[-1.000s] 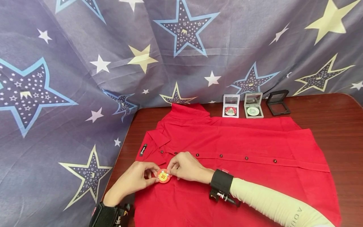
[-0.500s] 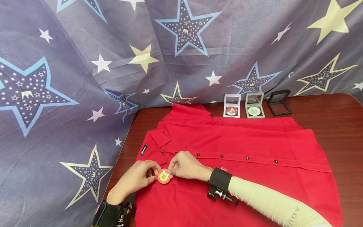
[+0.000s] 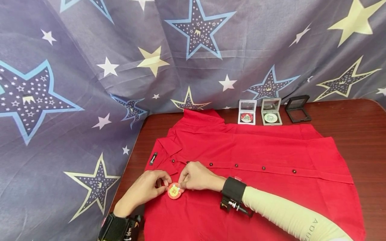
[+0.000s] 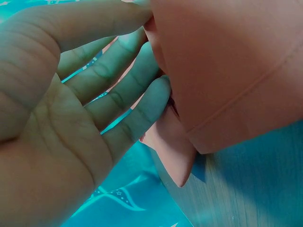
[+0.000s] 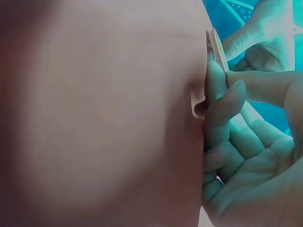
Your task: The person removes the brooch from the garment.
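A round badge, red-orange with a yellow centre, lies against the red button-up shirt below its collar. My left hand has thumb and index finger at the badge's left edge; its other fingers reach past the shirt's edge in the left wrist view, where cloth hides the fingertips. From the other side my right hand pinches the badge's upper right edge. In the right wrist view the badge appears edge-on, with right fingers behind it and the cloth close by. Its back is mostly hidden.
Behind the shirt stand three open cases: a white one with a red Christmas-tree badge, a grey one with a pale green badge, and an empty black one. A star-print curtain hangs around the wooden table.
The badge has shifted slightly downward in the head view and tilted a little. Both hands keep nearly the same places beside it. The cases and shirt lie as before.
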`<action>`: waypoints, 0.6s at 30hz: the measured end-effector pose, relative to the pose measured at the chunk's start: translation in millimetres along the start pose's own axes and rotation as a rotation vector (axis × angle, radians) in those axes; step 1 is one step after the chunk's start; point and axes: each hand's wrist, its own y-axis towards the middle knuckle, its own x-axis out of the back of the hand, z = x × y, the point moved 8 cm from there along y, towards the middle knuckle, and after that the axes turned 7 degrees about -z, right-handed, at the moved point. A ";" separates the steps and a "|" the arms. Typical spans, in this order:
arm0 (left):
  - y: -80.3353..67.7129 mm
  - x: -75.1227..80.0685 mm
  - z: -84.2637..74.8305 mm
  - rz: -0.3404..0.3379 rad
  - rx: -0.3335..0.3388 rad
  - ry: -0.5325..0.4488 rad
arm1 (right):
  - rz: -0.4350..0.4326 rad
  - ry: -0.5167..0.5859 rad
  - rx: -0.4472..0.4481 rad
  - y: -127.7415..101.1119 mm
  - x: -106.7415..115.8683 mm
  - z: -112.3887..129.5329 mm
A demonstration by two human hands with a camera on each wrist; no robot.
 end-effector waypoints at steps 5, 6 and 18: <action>-0.5 -0.3 1.6 0.005 0.019 0.009 | 0.033 -0.006 0.011 -1.5 -3.2 3.1; -0.7 -0.2 1.9 0.005 0.023 0.011 | 0.044 -0.003 0.015 -2.0 -4.0 3.9; 1.3 6.4 -7.5 -0.015 -0.011 -0.026 | 0.021 0.067 0.094 -8.5 14.5 11.7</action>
